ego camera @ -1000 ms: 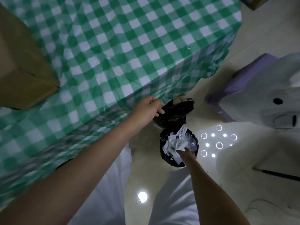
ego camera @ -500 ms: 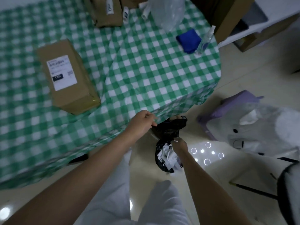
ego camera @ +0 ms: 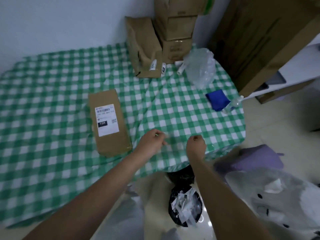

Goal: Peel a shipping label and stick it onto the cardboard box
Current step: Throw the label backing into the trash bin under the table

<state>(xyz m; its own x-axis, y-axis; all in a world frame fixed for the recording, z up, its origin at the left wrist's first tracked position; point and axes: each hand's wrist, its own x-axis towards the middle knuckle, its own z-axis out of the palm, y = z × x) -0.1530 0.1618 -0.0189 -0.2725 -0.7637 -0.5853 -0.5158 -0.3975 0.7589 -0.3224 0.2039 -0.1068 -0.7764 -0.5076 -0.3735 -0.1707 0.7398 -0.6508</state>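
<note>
A brown cardboard box (ego camera: 110, 146) lies flat on the green checked tablecloth (ego camera: 52, 153). A white shipping label (ego camera: 106, 119) with a barcode is stuck on its top face. My left hand (ego camera: 152, 142) hovers over the cloth just right of the box, fingers curled, nothing visible in it. My right hand (ego camera: 196, 144) is a little further right near the table's front edge, fingers also curled and blurred, with nothing seen in it. Neither hand touches the box.
Taller cardboard boxes (ego camera: 143, 49) stand at the back, with small label rolls (ego camera: 154, 65) and a clear plastic bag (ego camera: 200, 68). A blue cloth (ego camera: 217, 100) and a bottle (ego camera: 232, 104) lie at the right. A black bin bag (ego camera: 184, 205) of paper scraps sits on the floor.
Both hands have left the black bin bag below the table edge and risen over the tablecloth. The view has tilted up from the floor to the table.
</note>
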